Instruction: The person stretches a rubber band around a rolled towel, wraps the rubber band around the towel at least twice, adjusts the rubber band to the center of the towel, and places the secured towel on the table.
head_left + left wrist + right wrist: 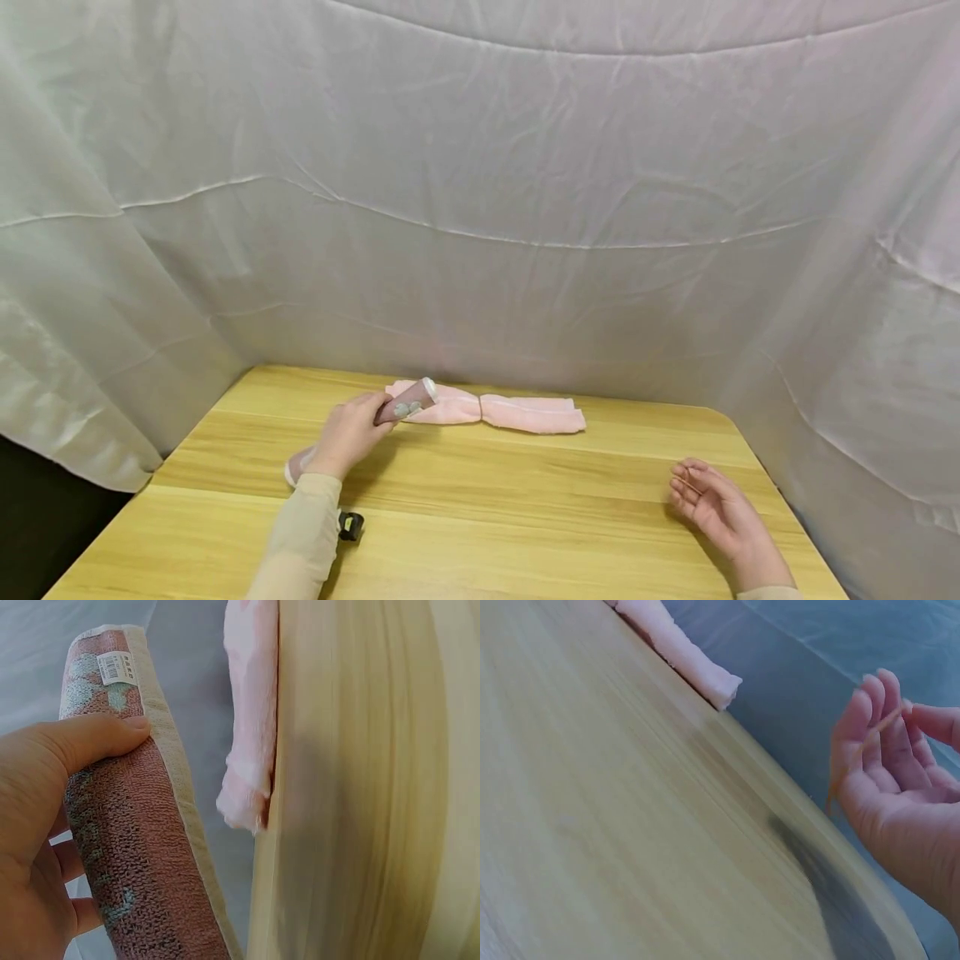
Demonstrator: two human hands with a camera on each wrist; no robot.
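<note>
My left hand (351, 435) grips a rolled mauve towel (408, 402) with pale green patches, raised a little above the table. In the left wrist view, the thumb lies across the roll (150, 847), below a white barcode label (116, 667). Behind it lies a rolled pink towel (532, 414) with a thin band (481, 407) round its middle. Well off to the right, my right hand (716, 512) is held palm up above the table. Its thumb and a fingertip pinch a thin orange-brown rubber band (875, 729), which stretches across the fingers.
The wooden table (525, 517) has a rounded far right corner. Pale curtains (480, 292) hang close behind it and at both sides. A small black device (351, 525) shows beside the left sleeve (303, 533).
</note>
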